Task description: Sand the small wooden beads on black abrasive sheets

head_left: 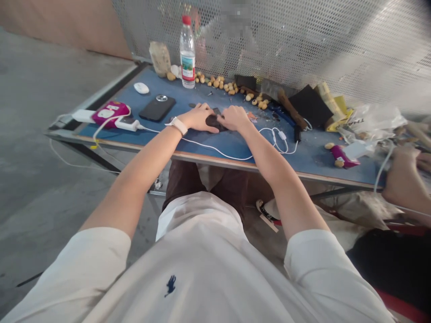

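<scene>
Near the middle of the blue-topped table [131,128], both of my hands meet at a small dark object [213,121]. My left hand [199,117], with a pale band on its wrist, curves its fingers round the object's left side. From the right, my right hand [234,117] presses its bent fingers on the same object. Its kind cannot be made out, as my fingers cover much of it. A white cable [215,148] runs along the table in front of my hands. A black phone [157,107] lies face down to the left.
A water bottle [187,56] with a red cap stands at the back beside many small tan round pieces [217,82]. A magenta-and-white power strip [109,114] sits at left. Dark sheets [311,106] and a plastic bag [373,120] lie at right, near another person's arm [404,177].
</scene>
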`<state>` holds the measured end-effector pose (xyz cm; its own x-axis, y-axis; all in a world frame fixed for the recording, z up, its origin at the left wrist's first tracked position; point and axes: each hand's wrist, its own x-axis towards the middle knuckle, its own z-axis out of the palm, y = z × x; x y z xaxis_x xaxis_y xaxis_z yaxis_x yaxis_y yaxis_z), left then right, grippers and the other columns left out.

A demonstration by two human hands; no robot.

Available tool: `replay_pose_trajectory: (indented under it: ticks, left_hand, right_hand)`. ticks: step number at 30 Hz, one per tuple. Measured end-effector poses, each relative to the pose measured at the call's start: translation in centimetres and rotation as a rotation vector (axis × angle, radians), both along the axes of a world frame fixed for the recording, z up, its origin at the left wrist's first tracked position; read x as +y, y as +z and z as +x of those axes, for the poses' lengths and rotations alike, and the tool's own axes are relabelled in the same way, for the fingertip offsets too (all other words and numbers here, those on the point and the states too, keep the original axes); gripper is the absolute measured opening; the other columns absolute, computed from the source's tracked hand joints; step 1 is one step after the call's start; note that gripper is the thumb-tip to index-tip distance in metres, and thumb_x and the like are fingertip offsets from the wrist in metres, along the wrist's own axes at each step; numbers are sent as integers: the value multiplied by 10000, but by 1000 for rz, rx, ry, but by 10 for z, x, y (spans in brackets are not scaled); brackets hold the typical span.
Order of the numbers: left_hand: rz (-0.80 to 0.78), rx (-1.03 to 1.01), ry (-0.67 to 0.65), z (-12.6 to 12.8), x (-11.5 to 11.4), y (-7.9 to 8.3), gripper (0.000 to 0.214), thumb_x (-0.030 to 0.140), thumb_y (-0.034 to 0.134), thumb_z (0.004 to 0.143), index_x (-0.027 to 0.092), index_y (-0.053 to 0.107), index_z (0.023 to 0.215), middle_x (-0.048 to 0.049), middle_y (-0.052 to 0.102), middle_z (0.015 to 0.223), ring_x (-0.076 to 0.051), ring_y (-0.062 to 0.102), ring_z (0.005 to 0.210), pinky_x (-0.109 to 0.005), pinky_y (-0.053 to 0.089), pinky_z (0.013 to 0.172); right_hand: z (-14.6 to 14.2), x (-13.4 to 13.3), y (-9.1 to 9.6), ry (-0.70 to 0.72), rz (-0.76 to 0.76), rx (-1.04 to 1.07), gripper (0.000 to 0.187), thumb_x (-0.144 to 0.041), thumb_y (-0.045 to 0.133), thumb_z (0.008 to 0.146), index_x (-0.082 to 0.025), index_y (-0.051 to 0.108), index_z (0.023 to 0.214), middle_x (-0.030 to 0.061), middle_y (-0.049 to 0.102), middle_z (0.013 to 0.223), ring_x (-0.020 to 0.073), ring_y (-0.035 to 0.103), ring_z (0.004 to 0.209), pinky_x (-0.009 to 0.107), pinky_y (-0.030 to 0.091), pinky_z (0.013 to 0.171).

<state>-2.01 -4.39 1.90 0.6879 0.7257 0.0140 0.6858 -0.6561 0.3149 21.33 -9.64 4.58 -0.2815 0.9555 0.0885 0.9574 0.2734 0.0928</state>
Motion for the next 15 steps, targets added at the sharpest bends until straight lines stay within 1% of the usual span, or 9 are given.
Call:
replay_pose_trajectory:
  ticks: [3,8,11,13,15]
  left_hand:
    - [0,-17,11,1,1,-3,1372,1105,808,846,351,608,1974,-175,500,1994,-654,293,1929,-747,250,1631]
    - [31,-48,3,3,3,-8,1359,1130,803,835,328,668,1924,-182,579,1925,-634,408,1869,-734,325,1608]
    - [33,-41,4,4,3,-8,1348,1130,798,837,304,694,1898,-191,585,1918,-625,444,1842,-736,335,1602]
    - [33,-40,8,4,3,-9,1352,1126,793,844,286,693,1899,-194,583,1924,-627,430,1847,-739,313,1611]
    - [32,-51,9,5,3,-9,1363,1126,793,846,283,681,1911,-191,588,1929,-633,400,1863,-743,282,1623]
  right_hand:
    - [-4,-11,7,5,-19,-61,714,-414,407,1297,34,906,1544,423,857,1589,606,804,1531,693,605,1296]
    - [-8,-26,5,-11,-36,-88,655,-409,482,1281,12,942,1481,406,893,1510,589,845,1463,637,655,1235]
    - [-14,-24,2,-38,0,-68,654,-391,476,1269,5,928,1529,397,895,1512,587,840,1468,650,647,1244]
    - [-18,-18,3,-43,20,-70,662,-369,467,1255,14,918,1553,402,889,1529,596,829,1488,673,635,1259]
    - [-20,-15,4,-37,19,-89,664,-358,470,1240,25,925,1534,411,888,1527,605,833,1480,678,641,1246]
